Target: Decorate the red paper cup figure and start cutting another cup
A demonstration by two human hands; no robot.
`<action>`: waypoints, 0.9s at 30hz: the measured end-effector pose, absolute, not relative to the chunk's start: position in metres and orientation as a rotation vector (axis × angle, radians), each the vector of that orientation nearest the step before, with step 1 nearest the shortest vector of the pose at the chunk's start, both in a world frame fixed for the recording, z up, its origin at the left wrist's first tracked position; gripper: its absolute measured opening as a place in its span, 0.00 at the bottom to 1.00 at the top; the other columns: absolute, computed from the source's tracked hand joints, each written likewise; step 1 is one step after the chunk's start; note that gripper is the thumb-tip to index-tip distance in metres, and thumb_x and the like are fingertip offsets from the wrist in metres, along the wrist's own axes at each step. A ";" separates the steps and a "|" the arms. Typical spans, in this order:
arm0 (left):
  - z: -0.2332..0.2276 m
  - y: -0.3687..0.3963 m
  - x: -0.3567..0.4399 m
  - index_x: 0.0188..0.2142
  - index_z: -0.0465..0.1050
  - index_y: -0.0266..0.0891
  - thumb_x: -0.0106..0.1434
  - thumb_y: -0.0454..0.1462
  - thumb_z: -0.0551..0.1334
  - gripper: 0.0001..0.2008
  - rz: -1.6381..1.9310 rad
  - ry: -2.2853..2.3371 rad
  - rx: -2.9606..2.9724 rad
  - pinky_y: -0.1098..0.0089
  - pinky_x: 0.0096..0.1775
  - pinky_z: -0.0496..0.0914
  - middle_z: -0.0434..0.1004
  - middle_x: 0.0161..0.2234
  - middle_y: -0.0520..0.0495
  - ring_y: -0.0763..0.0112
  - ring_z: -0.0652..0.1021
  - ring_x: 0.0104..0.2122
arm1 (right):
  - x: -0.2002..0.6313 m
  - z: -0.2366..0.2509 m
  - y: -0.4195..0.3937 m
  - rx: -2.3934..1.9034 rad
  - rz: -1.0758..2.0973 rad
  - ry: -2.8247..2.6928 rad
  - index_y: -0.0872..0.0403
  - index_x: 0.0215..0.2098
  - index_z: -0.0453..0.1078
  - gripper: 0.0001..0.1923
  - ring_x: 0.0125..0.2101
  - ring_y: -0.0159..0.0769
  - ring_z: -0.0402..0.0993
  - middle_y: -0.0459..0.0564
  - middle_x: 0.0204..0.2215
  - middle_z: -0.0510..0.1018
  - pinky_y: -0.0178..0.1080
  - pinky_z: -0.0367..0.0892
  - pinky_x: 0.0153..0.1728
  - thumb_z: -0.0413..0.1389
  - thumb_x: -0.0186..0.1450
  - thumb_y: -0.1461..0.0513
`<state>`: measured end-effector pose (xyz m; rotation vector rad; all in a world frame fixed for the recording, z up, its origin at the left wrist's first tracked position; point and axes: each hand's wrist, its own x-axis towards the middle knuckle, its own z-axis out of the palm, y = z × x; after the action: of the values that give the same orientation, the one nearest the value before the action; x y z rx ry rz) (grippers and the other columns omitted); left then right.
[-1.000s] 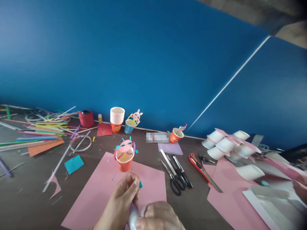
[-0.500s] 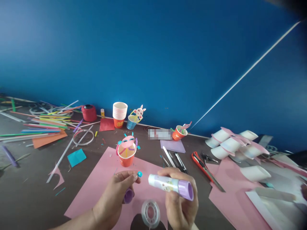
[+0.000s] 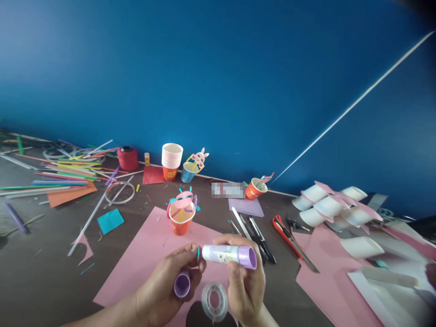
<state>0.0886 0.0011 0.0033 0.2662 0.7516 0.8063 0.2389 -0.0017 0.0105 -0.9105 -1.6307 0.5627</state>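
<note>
My left hand [image 3: 172, 277] pinches a small blue paper piece [image 3: 198, 252], seen nearly edge-on, between thumb and fingertip. Its lower fingers curl around a purple glue-stick cap [image 3: 182, 284], the hollow end facing me. In my right hand [image 3: 247, 281] lies a glue stick [image 3: 221, 254] with a pale printed barrel and purple base, held level, its white tip right beside the blue piece. Whether they touch, I cannot tell. Both hands are above a pink sheet [image 3: 150, 254]. A clear tape roll [image 3: 214, 301] is below, between them. Beyond stands an orange paper cup [image 3: 180, 225] bearing a pink paper figure.
Loose straws [image 3: 68, 175] spread at the left near a red thread spool [image 3: 127, 159]. Stacked cups [image 3: 172, 161] stand by the blue wall. Pens [image 3: 260, 236] and a red box cutter [image 3: 289, 238] lie to the right, with white paper cups [image 3: 329, 206] farther over.
My right hand has brought the glue stick left, up to the blue piece. My left hand has turned the piece edge-on and the cap more toward me.
</note>
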 end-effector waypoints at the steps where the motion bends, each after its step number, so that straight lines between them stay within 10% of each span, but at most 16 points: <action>1: 0.003 0.001 0.089 0.27 0.63 0.38 0.55 0.39 0.58 0.07 0.790 0.733 0.255 0.78 0.16 0.42 0.63 0.23 0.54 0.85 0.58 0.14 | 0.239 0.010 -0.002 -0.906 0.566 -1.639 0.55 0.46 0.58 0.12 0.40 0.41 0.67 0.56 0.40 0.67 0.43 0.65 0.37 0.44 0.64 0.62; 27: -0.010 0.001 0.087 0.29 0.67 0.36 0.53 0.37 0.63 0.07 0.915 0.766 0.410 0.77 0.19 0.50 0.59 0.20 0.56 0.84 0.58 0.17 | 0.232 0.007 0.002 -0.674 0.560 -1.792 0.58 0.48 0.56 0.18 0.41 0.41 0.66 0.57 0.40 0.67 0.44 0.66 0.37 0.47 0.59 0.68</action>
<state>0.0871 0.0010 -0.0102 0.4099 0.7657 0.9150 0.2325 0.0022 0.0069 -0.6744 -1.7922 0.5601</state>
